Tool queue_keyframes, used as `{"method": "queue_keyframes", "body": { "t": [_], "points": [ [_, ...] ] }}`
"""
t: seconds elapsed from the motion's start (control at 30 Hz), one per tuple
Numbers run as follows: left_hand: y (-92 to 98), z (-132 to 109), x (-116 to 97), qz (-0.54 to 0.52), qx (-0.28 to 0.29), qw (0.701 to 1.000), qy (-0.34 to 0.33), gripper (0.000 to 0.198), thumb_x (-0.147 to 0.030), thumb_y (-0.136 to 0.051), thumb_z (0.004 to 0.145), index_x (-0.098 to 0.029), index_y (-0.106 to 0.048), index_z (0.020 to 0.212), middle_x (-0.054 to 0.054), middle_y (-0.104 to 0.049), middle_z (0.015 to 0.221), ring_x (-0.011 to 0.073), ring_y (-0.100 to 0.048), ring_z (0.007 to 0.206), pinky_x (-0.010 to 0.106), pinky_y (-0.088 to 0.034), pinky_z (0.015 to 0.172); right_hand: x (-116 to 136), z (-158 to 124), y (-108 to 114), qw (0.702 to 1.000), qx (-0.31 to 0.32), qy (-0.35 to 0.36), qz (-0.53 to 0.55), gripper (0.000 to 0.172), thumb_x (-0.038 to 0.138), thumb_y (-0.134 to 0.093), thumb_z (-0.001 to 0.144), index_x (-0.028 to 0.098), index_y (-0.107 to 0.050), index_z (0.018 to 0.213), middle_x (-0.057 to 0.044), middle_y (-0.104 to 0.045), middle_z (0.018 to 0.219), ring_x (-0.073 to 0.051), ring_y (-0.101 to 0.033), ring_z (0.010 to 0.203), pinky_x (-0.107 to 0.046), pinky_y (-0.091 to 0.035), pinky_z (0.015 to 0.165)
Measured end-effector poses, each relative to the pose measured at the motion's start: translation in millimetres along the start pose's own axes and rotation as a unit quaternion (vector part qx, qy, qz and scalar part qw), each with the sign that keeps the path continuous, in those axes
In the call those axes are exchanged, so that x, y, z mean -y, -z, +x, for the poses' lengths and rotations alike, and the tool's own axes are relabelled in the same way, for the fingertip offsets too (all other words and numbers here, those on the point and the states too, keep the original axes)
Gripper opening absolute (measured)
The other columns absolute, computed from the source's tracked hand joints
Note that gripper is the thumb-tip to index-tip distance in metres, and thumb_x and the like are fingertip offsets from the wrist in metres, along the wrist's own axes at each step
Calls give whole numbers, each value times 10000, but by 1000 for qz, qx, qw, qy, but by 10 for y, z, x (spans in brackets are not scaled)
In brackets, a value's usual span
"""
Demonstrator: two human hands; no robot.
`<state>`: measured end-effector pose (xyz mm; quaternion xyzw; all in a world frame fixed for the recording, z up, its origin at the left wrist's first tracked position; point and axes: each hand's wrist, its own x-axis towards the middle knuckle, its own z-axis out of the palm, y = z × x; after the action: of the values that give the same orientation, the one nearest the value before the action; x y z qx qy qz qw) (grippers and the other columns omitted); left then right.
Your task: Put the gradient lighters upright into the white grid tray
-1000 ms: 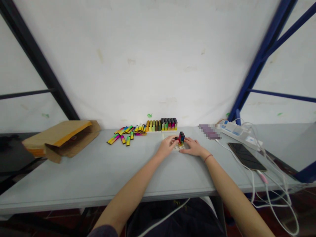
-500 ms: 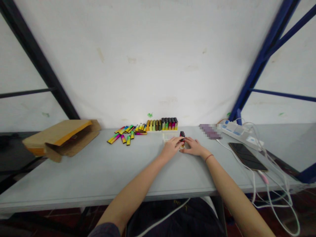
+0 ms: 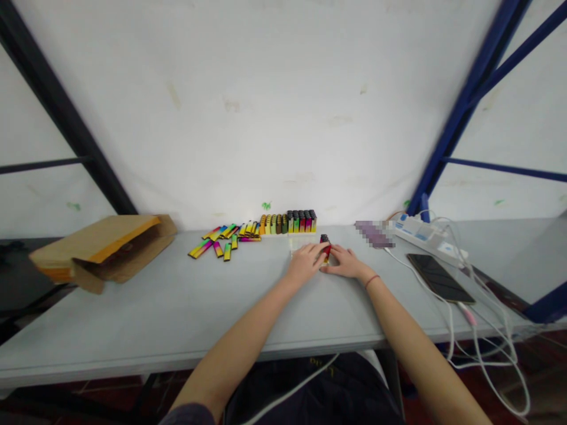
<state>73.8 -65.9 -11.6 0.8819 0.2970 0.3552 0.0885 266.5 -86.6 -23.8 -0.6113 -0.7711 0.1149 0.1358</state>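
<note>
A dark-topped red lighter [image 3: 328, 252] stands upright on the table, between my two hands. The fingers of my left hand [image 3: 305, 264] are bent against its left side and top. From the right, my right hand [image 3: 348, 263] curves around the same spot, thumb in front and fingers behind, at the end of a pale tray [image 3: 293, 244]. Most of that tray is covered by my left hand. Behind, along the wall, are black-topped lighters [image 3: 302, 221] in upright rows, beside yellow-green lighter bodies or sleeves [image 3: 273, 224].
Loose rainbow-coloured lighter sleeves [image 3: 218, 248] lie scattered to the left. Further left sits an open cardboard box [image 3: 104, 248]. On the right are a black phone [image 3: 440, 277], a power strip [image 3: 429, 239] and looping white cables [image 3: 450, 330]. The table edge [image 3: 328, 348] runs close to my body.
The view has shifted slightly. My left fingers have moved a little on the lighter tops, and more of the red lighter's body shows between my hands.
</note>
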Motion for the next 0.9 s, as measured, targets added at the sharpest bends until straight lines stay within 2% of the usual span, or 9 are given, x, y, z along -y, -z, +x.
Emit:
{"method": "queue_keyframes", "body": {
  "t": [0.13,0.27,0.37,0.47,0.6,0.7,0.77,0.9],
  "points": [
    [11,-18,6,39,9,999,-6,417,-330,-439,967,-257,-533,1367,81,-642,1131,212,-583,1073,366,-455,984,21,-5,9,1000,-2,-5,-1,744,621,-598,808,240,-447,1427,-145,-367,1538,-380,-308,1419,-686,-187,1110],
    [92,-4,94,47,10,999,19,463,-366,-432,967,-235,-484,1408,87,-618,1223,218,-551,1138,365,-432,1012,22,-5,9,1000,-5,-12,-4,794,641,-605,794,235,-422,1451,-145,-378,1532,-382,-311,1419,-660,-196,1126],
    [242,11,259,85,-2,990,110,420,-336,-411,967,-196,-555,1336,93,-617,1259,233,-542,1166,373,-410,1038,14,-1,12,1000,-2,-17,-5,825,664,-598,787,232,-406,1464,-152,-365,1540,-375,-295,1431,-656,-179,1136],
    [443,-32,497,172,-16,957,233,394,-264,-391,947,-183,-622,1257,116,-609,1279,266,-523,1195,405,-406,1034,13,0,19,1000,3,-18,-3,823,664,-599,786,240,-407,1464,-148,-347,1552,-366,-283,1440,-647,-177,1143],
    [648,-156,783,257,-14,900,351,492,-204,-357,921,-192,-514,1387,134,-469,1463,295,-384,1354,472,-367,1062,18,-5,24,1000,4,-23,-1,810,662,-603,783,255,-417,1458,-140,-334,1561,-377,-270,1445,-664,-170,1139],
    [698,-196,856,248,29,880,404,515,-225,-322,932,-193,-466,1426,138,-447,1482,305,-445,1310,522,-368,1049,13,-5,21,1000,5,-20,-4,805,660,-599,787,245,-423,1454,-148,-338,1558,-380,-274,1443,-662,-173,1136],
    [706,-180,837,249,41,871,421,496,-281,-320,942,-166,-524,1379,168,-484,1433,327,-500,1250,532,-396,1013,8,-3,19,1000,7,-21,-7,803,667,-591,791,238,-428,1450,-153,-339,1557,-376,-271,1446,-653,-175,1139],
    [739,-129,779,256,57,863,431,486,-370,-339,942,-108,-682,1167,214,-549,1313,367,-535,1196,495,-459,944,4,-1,16,1000,11,-23,-8,824,678,-579,791,214,-421,1454,-158,-322,1565,-363,-259,1453,-635,-172,1150]
  ]
}}
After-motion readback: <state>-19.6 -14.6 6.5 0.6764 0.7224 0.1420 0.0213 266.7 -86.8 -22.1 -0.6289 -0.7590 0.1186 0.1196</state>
